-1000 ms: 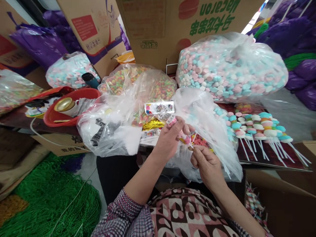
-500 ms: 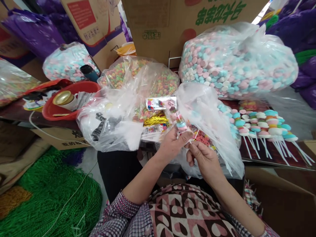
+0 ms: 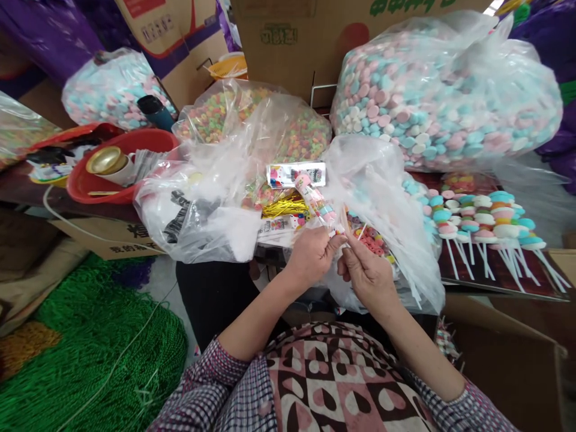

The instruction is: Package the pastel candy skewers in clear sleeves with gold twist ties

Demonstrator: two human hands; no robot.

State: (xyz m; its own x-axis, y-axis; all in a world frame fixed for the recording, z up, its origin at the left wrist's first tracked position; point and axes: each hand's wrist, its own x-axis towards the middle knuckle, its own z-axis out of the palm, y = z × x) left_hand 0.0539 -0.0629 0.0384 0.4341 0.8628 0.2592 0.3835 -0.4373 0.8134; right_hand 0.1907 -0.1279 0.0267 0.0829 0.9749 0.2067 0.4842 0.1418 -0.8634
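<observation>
A marshmallow skewer (image 3: pixel 318 203) in a printed clear wrapper slants up and away from my left hand (image 3: pixel 311 255). That hand is closed round its lower end. My right hand (image 3: pixel 368 273) is closed in a pinch right beside it, at the bottom of the wrapper; what lies between its fingertips is too small to make out. Just beyond my hands are a bundle of gold twist ties (image 3: pixel 284 207) and a flat printed wrapper (image 3: pixel 296 174). Red ring candies (image 3: pixel 372 241) show in an open plastic bag (image 3: pixel 396 240) behind my right hand.
Finished-looking marshmallow skewers (image 3: pixel 488 219) lie in a row on the right, sticks toward me. A big bag of marshmallows (image 3: pixel 432 108) and bags of coloured candies (image 3: pixel 301 129) stand behind. On the left are a red basin (image 3: pixel 81 186) and green netting (image 3: pixel 99 342) on the floor.
The view has tipped slightly downward. My left hand has turned over the skewer's lower end, and my right fingers have straightened and come up against the left thumb.
</observation>
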